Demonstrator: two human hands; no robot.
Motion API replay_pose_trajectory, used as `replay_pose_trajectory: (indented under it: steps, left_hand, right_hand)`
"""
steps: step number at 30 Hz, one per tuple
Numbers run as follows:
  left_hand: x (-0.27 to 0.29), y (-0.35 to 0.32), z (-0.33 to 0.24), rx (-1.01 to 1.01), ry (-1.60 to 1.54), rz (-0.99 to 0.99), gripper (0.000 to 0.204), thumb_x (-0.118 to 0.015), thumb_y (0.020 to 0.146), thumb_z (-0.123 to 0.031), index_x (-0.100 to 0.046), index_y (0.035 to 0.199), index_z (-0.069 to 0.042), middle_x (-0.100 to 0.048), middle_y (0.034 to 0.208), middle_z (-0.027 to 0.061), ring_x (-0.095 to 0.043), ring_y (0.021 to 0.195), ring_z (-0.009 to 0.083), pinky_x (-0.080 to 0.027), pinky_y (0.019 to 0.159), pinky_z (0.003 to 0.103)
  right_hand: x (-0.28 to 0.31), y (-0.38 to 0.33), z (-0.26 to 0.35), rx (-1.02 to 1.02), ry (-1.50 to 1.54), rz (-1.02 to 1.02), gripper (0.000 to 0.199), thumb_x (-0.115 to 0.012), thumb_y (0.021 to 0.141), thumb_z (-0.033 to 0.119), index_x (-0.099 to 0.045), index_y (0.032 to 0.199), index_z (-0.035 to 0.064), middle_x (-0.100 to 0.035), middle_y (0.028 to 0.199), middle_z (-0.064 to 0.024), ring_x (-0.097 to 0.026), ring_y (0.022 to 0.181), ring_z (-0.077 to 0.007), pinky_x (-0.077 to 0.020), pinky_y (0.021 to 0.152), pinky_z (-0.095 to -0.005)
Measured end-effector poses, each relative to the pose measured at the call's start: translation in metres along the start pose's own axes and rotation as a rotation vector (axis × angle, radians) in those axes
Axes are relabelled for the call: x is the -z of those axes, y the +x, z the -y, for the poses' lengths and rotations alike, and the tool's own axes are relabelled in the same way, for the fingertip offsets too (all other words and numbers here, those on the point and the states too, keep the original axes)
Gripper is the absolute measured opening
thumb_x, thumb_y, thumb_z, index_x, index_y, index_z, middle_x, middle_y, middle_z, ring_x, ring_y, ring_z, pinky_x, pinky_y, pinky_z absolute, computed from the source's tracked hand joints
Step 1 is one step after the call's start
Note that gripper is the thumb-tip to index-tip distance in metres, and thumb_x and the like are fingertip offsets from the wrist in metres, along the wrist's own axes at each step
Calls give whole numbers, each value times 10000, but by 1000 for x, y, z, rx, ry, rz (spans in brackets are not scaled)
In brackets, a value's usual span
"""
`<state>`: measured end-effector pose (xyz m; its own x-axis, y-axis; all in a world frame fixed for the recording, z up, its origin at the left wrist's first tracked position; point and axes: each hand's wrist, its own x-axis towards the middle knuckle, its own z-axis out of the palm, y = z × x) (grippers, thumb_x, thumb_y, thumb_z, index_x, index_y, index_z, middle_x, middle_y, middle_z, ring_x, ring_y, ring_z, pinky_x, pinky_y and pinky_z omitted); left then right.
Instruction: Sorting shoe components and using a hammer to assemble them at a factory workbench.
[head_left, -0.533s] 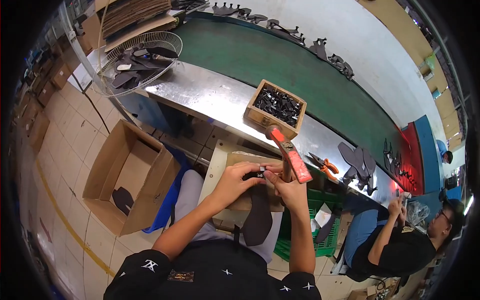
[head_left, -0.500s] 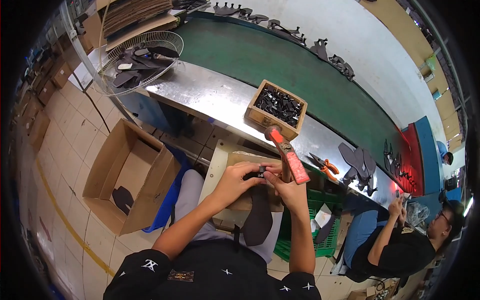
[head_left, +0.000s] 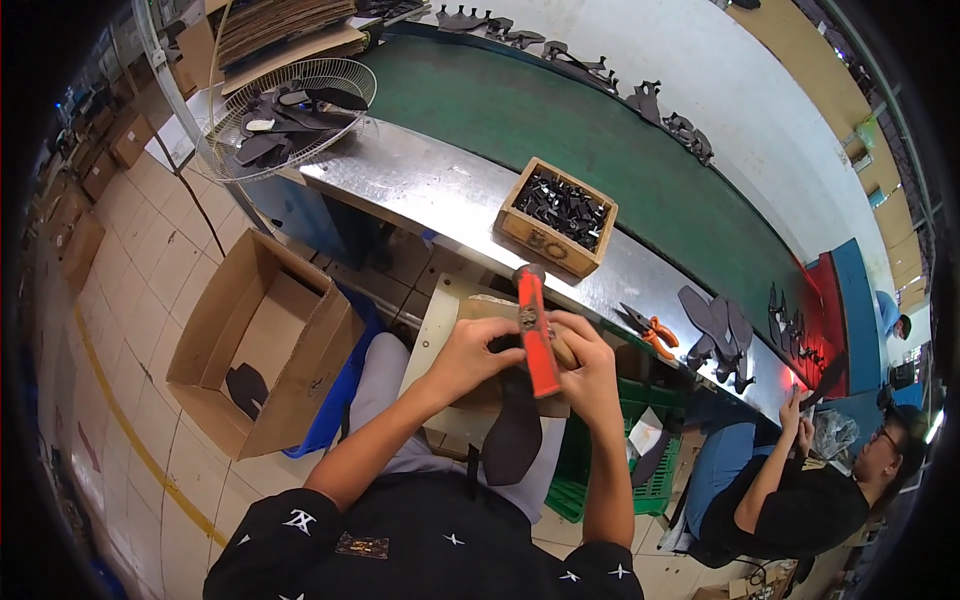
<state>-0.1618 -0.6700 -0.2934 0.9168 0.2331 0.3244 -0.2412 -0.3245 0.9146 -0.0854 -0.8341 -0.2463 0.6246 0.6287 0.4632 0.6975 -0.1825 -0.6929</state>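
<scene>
My right hand (head_left: 592,378) is closed round the handle of a hammer (head_left: 538,345) with a red-painted head, raised in front of me. A dark, sole-shaped piece (head_left: 512,440) lies lengthwise over the work surface between my knees, its wide end toward me. My left hand (head_left: 468,358) is closed at its far end, thumb and fingers bent round it. The hammer head hides part of that end and whatever small part may be on it. The work surface (head_left: 437,325) is pale, with a brown pad under the hands.
A wooden box (head_left: 552,248) of small black parts stands on the metal ledge. Orange-handled pliers (head_left: 652,330) and dark soles (head_left: 715,325) lie to its right. A wire basket (head_left: 290,115), cardboard box (head_left: 265,350), green crate (head_left: 640,440), green conveyor belt (head_left: 470,90) and a seated co-worker (head_left: 800,500) surround me.
The hammer has swung, its head turning more upright and shifting left over the sole's far end. My right fingers have moved away from my left hand's fingers.
</scene>
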Motion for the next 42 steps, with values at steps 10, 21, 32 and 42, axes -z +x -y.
replay_pose_trajectory:
  steps: [10,21,32,42]
  left_hand:
    - [-2,-4,6,68,-109,15,313,-748,761,-88,-686,1040,39,-720,952,156,-682,830,143,-542,746,282]
    - [5,-7,12,159,-90,108,445,-770,754,-106,-649,1166,12,-708,1035,161,-683,875,141,-531,766,254]
    - [3,-16,13,-6,541,133,992,-718,766,-476,-178,1502,-91,-598,1318,-7,-346,1395,259,41,1115,647]
    - [10,-36,4,-288,96,254,269,-716,813,-132,-699,1067,-45,-700,980,131,-671,849,267,-524,792,334]
  right_hand:
    - [39,-48,72,-372,180,-80,385,-493,961,59,-471,1340,-4,-603,782,-33,-486,563,-26,-391,488,-173]
    - [53,-50,109,-342,-75,-17,394,-602,910,36,-504,1276,-71,-646,958,-231,-661,791,-317,-515,710,-357]
    - [46,-57,106,-163,-132,-118,327,-546,924,29,-526,1239,-55,-615,847,-178,-632,684,-246,-495,607,-319]
    - [49,-46,57,-161,-272,-46,318,-604,900,52,-561,1210,-8,-641,827,-141,-638,656,-249,-496,589,-312]
